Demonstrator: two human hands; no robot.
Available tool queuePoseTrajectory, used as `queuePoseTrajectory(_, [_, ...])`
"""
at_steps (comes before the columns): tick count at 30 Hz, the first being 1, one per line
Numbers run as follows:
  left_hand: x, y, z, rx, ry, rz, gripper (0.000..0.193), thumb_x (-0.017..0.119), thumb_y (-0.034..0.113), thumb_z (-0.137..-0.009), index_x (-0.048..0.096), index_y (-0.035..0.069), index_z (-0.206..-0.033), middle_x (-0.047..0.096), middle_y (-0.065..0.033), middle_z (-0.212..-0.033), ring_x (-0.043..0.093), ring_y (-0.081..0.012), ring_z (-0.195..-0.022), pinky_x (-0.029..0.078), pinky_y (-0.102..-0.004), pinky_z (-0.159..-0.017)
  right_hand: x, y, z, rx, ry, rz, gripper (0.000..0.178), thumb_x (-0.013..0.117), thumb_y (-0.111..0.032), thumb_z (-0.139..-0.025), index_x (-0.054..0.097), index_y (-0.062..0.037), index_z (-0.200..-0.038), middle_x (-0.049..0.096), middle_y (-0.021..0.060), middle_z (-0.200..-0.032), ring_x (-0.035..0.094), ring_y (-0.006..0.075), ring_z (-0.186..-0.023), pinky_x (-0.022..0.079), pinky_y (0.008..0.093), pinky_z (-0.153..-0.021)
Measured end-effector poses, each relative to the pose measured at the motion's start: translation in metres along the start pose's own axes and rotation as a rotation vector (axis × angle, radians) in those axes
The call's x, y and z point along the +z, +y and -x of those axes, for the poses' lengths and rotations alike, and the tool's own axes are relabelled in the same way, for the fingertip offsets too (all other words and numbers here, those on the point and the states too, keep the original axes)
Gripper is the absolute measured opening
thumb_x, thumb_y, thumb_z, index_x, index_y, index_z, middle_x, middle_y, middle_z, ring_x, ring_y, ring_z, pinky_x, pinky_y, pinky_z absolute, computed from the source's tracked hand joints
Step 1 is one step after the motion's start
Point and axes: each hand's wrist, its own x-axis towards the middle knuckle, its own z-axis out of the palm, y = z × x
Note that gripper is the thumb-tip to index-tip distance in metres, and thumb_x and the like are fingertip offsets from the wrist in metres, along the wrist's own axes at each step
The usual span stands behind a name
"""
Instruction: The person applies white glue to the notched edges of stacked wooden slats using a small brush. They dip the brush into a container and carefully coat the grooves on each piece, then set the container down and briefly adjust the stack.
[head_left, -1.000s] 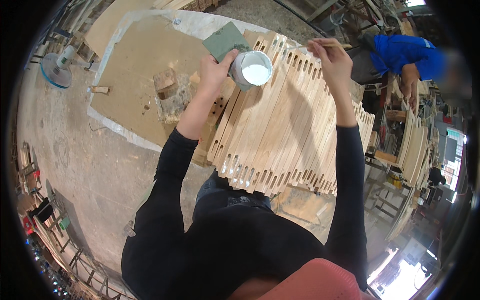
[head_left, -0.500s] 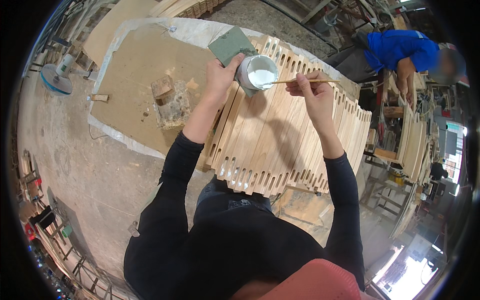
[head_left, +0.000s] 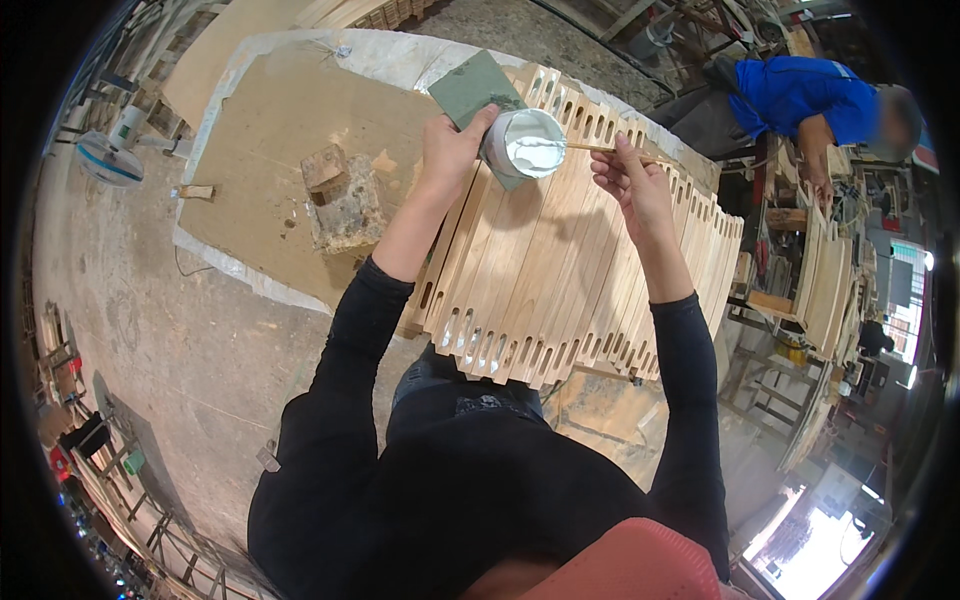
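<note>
My left hand [head_left: 452,150] is closed around a white tub [head_left: 494,150] together with a flat grey-green board [head_left: 472,88] that sticks out behind it. White paste, like glue, fills part of the tub. Between the fingers of my right hand [head_left: 638,190] is a thin wooden stick [head_left: 588,147], its far end reaching over the tub's right rim into the paste. Both hands are above a row of pale wooden slats [head_left: 540,270] laid side by side, with slots cut near their ends. White paste shows in several slots at the near left end.
A stained block [head_left: 345,215] with a small wood piece on it sits on the brown-topped table [head_left: 260,130] to the left. A fan [head_left: 110,160] stands at far left. At the right, a person in blue [head_left: 800,100] is beside stacked timber [head_left: 825,280].
The tub and board have shifted slightly right with my left hand. My right hand has moved right and a little up, with the stick tip now over the tub's right side.
</note>
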Motion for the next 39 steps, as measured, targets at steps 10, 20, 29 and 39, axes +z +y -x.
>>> queuePoseTrajectory(10, [-0.014, 0.000, 0.001, -0.025, 0.034, -0.005, 0.025, 0.071, 0.018, -0.083, 0.068, -0.006, -0.088, 0.068, -0.0058, -0.081, 0.059, -0.0098, -0.068, 0.047, -0.0264, -0.060, -0.012, -0.016, -0.050, -0.510, 0.188, 0.224, 0.020, 0.064, -0.018, -0.090, 0.056, -0.0001, -0.091, 0.069, 0.0121, -0.083, 0.068, 0.0161, -0.071, 0.055, 0.0247, -0.062])
queuePoseTrajectory(20, [-0.032, 0.003, -0.002, -0.006, 0.056, -0.044, 0.025, 0.071, 0.019, -0.083, 0.068, -0.005, -0.089, 0.068, -0.0061, -0.082, 0.059, -0.0103, -0.068, 0.047, -0.0266, -0.060, -0.007, -0.005, -0.093, -0.665, 0.304, 0.408, 0.028, 0.064, -0.023, -0.090, 0.057, 0.0037, -0.086, 0.069, 0.0125, -0.077, 0.070, 0.0170, -0.069, 0.055, 0.0243, -0.061])
queuePoseTrajectory(29, [-0.040, 0.001, -0.004, -0.012, 0.066, 0.001, 0.024, 0.071, 0.017, -0.084, 0.067, -0.005, -0.090, 0.067, -0.0051, -0.083, 0.059, -0.0102, -0.069, 0.047, -0.0260, -0.060, -0.002, -0.008, -0.079, -0.664, 0.224, 0.586, 0.023, 0.064, -0.020, -0.091, 0.056, 0.0016, -0.088, 0.069, 0.0122, -0.079, 0.069, 0.0149, -0.071, 0.054, 0.0236, -0.062])
queuePoseTrajectory(39, [-0.044, 0.007, 0.001, -0.018, 0.084, -0.016, 0.022, 0.070, 0.017, -0.084, 0.067, -0.005, -0.088, 0.067, -0.0056, -0.080, 0.059, -0.0100, -0.066, 0.047, -0.0263, -0.057, 0.015, -0.016, -0.087, -0.744, 0.123, 0.953, 0.025, 0.065, -0.025, -0.089, 0.059, -0.0020, -0.083, 0.067, 0.0067, -0.068, 0.069, 0.0128, -0.063, 0.050, 0.0240, -0.057])
